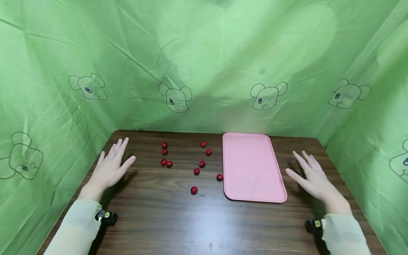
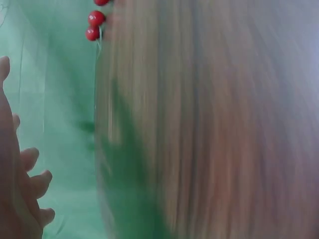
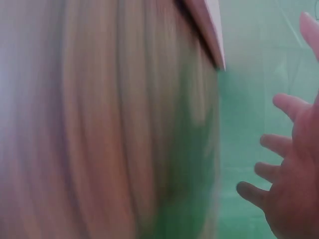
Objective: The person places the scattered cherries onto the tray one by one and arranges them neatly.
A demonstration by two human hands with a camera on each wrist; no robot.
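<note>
- The crinkled green plastic sheet (image 1: 204, 63) printed with outline bear heads — it walls in the scene at the back and on both sides.
- The dark brown wood-grain counter (image 1: 165, 219) fills the lower half of the head view; both wrist views show it only as a blur.
- The flat pink rectangular plastic tray (image 1: 251, 166) with rounded corners lies right of centre on the counter, long side running away from the person.
- The left hand (image 1: 109, 168) rests palm down near the counter's left edge, fingers straight and slightly spread, grasping nothing; a pale sleeve covers the forearm.
- The right hand (image 1: 313, 177) lies flat just right of the tray, apart from it, fingers extended and released — nothing held.
- The small glossy red cherries (image 1: 165, 157) with thin stems are scattered on the bare counter between the left hand and the tray: a cluster of four to the left, four more nearer the tray, one (image 1: 219, 177) just beside the tray's left edge, and one (image 1: 194, 190) alone closest to the person.
</note>
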